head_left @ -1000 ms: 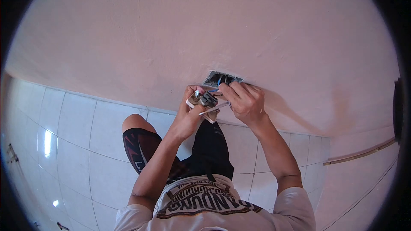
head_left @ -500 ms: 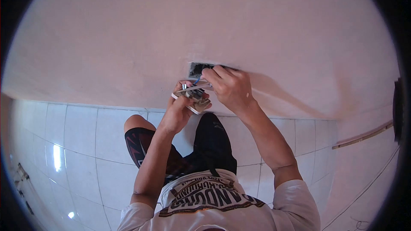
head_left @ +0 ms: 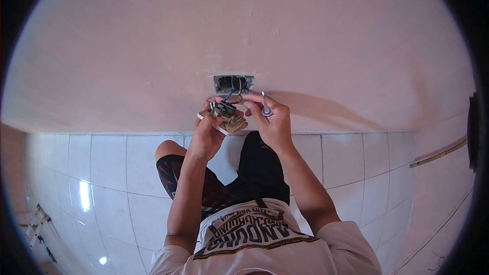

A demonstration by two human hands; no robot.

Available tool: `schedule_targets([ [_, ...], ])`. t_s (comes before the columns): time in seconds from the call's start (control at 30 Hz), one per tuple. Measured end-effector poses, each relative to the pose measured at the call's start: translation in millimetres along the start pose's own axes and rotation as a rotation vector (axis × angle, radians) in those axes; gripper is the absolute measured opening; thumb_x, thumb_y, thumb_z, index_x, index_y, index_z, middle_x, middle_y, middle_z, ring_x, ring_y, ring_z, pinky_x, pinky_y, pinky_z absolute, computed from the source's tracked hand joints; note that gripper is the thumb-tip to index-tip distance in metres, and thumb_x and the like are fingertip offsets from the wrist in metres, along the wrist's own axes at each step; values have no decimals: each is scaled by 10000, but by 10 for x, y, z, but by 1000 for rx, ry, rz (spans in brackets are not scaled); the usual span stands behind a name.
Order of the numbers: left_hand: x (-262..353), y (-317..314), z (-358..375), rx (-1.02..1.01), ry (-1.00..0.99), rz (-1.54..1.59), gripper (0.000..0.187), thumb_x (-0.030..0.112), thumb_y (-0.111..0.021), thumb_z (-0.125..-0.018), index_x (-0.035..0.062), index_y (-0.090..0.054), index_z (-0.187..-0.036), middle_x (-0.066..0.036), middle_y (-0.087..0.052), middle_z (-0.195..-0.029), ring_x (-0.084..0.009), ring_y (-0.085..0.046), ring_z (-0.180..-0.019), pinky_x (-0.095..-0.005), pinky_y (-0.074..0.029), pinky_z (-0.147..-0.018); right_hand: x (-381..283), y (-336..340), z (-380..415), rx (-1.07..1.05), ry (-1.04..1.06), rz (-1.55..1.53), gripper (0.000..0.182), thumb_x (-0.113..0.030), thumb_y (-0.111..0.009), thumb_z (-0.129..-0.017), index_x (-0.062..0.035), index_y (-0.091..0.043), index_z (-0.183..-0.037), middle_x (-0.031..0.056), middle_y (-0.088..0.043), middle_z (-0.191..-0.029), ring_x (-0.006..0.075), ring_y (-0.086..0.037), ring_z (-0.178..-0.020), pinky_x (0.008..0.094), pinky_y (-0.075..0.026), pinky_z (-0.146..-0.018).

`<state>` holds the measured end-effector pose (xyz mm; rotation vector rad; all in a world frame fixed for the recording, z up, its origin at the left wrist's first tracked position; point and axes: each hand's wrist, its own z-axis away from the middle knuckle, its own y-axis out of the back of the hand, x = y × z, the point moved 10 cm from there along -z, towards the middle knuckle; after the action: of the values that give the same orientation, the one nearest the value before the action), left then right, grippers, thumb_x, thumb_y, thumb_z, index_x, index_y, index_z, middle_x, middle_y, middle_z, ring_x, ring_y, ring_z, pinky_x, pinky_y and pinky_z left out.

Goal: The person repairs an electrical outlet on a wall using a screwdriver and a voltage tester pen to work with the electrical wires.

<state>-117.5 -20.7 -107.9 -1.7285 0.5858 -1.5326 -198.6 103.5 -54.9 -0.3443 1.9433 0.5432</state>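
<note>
My left hand (head_left: 205,135) grips an electrical wall socket (head_left: 227,118), its pale plate tilted and the dark terminal block facing up; the front is hidden. A blue wire (head_left: 230,93) runs from the block into the rectangular wall box (head_left: 222,84) just above. A darker wire (head_left: 240,87) also comes out of the box. Close on the right, my right hand (head_left: 275,126) holds a small screwdriver (head_left: 266,108) with a pale, see-through handle between bent fingers, its tip pointing up and away from the socket. The right index finger reaches near the wires below the box.
The pink wall (head_left: 326,35) rises in front, meeting a white tiled floor (head_left: 341,160). My knees are beneath my hands. A wooden strip (head_left: 438,153) runs along the right wall, with a thin cable (head_left: 448,219) below it. Tool-like items (head_left: 39,229) lie at far left.
My right hand has drawn down from the box opening, uncovering it. The screwdriver, formerly lying across the socket, now points upward in that hand. The socket stays in my left hand.
</note>
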Motion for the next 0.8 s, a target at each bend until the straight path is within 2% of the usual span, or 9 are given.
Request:
schedule_targets([
  [0.07,-7,-5,18,30,10,40,454,112,-489,-848,60,-450,-1297,-213,-638,-1143,-363,-657,-1128,-582,-547,-992,-101,-76,-28,-28,123,44,163,-30,-686,-947,14,-719,-1100,68,-729,-940,73,-658,-801,232,-519,-693],
  [0.17,-123,-43,50,11,115,196,427,191,-503,-890,17,-504,-1280,-203,-653,-1135,-368,-644,-1152,-569,-548,-1000,-114,171,53,82,80,134,213,-42,-650,-969,2,-668,-1176,46,-693,-954,50,-588,-748,225,-495,-662],
  [0.27,-210,-89,64,46,129,305,421,264,-495,-922,-19,-553,-1228,-201,-661,-1133,-373,-625,-1185,-555,-549,-1009,-182,466,293,141,-3,81,215,-86,-638,-971,9,-603,-1161,84,-634,-881,146,-625,-718,284,-500,-647],
  [0.37,-270,-184,72,72,119,318,411,281,-482,-931,-35,-577,-1176,-203,-658,-1138,-372,-609,-1209,-544,-548,-1021,-99,532,643,81,-167,162,230,-75,-565,-1018,15,-552,-1230,56,-598,-999,57,-517,-666,197,-456,-607],
  [0.47,-316,-247,78,30,100,302,488,301,-561,-889,1,-558,-1274,-230,-625,-1233,-381,-582,-1244,-546,-489,-1083,-242,492,866,128,-45,82,213,-84,-550,-1028,12,-557,-1219,45,-576,-979,51,-507,-647,190,-427,-571],
  [0.5,-329,-231,53,-2,67,292,503,291,-568,-879,14,-536,-1297,-210,-620,-1245,-369,-573,-1257,-544,-468,-1102,-290,565,898,217,-11,132,169,-67,-618,-990,-3,-609,-1146,52,-586,-849,86,-516,-619,244,-416,-560],
  [0.6,-416,-128,-25,-79,-13,257,554,248,-571,-850,51,-474,-1358,-156,-603,-1271,-334,-553,-1289,-543,-422,-1140,-144,662,822,219,-214,135,160,-94,-689,-958,3,-659,-1081,47,-615,-815,96,-557,-626,242,-432,-577],
  [0.7,-431,-122,-67,-123,-41,218,586,194,-550,-826,84,-435,-1390,-119,-585,-1287,-305,-542,-1304,-546,-408,-1142,-78,503,526,115,-186,108,156,-112,-736,-925,1,-702,-1027,49,-657,-801,110,-581,-663,256,-451,-602],
  [0.8,-425,-72,-65,-97,-49,191,605,189,-554,-810,114,-440,-1399,-103,-564,-1323,-282,-525,-1319,-526,-400,-1141,-187,296,316,26,-9,160,135,-109,-742,-915,-8,-726,-1003,60,-688,-835,110,-581,-690,271,-462,-620],
])
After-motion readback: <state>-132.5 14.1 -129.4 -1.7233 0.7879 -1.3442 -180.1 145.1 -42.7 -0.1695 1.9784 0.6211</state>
